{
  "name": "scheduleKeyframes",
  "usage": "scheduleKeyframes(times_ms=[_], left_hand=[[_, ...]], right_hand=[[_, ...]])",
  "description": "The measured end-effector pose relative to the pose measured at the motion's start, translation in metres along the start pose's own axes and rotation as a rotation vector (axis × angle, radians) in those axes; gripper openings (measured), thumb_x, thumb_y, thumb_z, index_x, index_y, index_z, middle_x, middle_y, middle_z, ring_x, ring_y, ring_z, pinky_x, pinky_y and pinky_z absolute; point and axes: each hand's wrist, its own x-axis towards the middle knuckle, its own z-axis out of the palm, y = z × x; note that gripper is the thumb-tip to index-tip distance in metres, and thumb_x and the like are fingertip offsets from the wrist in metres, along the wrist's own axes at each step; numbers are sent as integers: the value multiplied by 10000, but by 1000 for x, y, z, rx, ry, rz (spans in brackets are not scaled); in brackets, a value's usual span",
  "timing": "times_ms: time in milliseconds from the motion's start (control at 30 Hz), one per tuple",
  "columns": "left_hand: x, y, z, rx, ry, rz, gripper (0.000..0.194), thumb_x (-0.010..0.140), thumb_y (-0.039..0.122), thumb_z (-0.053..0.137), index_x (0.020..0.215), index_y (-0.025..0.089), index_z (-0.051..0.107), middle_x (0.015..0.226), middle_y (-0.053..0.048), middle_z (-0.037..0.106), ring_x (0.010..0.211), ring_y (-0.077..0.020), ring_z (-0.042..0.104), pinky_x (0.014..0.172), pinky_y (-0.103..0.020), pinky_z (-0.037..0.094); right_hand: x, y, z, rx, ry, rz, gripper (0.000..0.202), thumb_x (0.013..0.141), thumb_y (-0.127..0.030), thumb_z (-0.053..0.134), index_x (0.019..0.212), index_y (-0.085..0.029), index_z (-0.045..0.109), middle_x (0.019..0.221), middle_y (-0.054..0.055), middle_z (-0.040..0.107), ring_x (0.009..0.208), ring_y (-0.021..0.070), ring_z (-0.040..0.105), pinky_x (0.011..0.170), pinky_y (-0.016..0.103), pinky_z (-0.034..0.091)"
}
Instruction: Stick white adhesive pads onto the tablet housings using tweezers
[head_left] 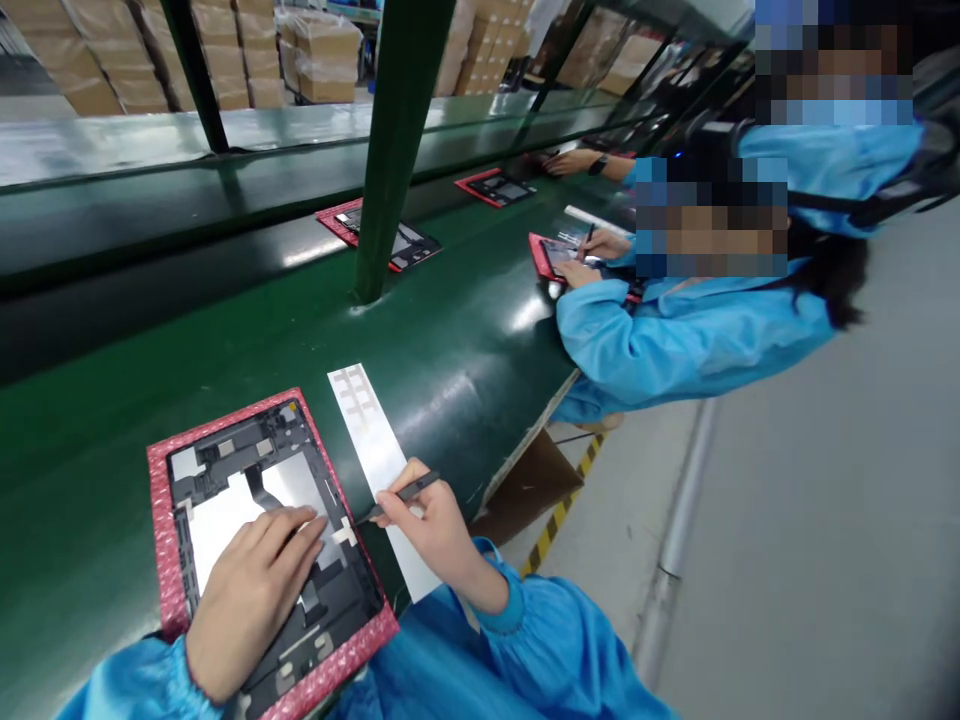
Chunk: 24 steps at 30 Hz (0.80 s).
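Observation:
An opened tablet (pixel 341 575) lies on pink bubble wrap (pixel 163 555) on the green bench, its inner parts facing up. My left hand (pixel 259 580) rests flat across its middle, fingers stretched out. In my right hand (pixel 427 520) is a pair of dark tweezers (pixel 416 487), pinched near the tablet's right edge. The tip is beside a small pale sticker (pixel 345 533) on that edge. Under my right hand lies a white strip (pixel 375 440) of backing paper, with several greyish tape pieces (pixel 356 395) at its far end.
A green post (pixel 397 150) rises from the bench (pixel 247 350). More opened tablets (pixel 412 245) on pink wrap lie farther along. At the right, a co-worker in blue sleeves (pixel 637 340) works on another tablet. Stacked cartons (pixel 322 55) stand behind; a brown box (pixel 525 485) is below the bench edge.

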Motion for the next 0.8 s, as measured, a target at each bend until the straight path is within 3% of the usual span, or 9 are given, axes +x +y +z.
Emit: scheduleKeyframes(times_ms=[133, 800], left_hand=[[-2, -6, 10, 40, -23, 42, 293, 958, 257, 448, 1207, 194, 588, 1157, -75, 633, 1027, -223, 581, 860, -382, 475], [-1, -5, 8, 18, -30, 47, 311, 952, 217, 450, 1239, 194, 570, 1173, -82, 627, 1056, -231, 571, 867, -377, 465]], right_hand=[[5, 7, 2, -30, -20, 9, 225, 833, -342, 657, 720, -204, 520, 669, -45, 585, 590, 167, 719, 535, 240, 552], [4, 6, 1, -61, -47, 31, 237, 852, -356, 643, 719, -207, 517, 667, -44, 580, 594, 170, 724, 528, 231, 547]])
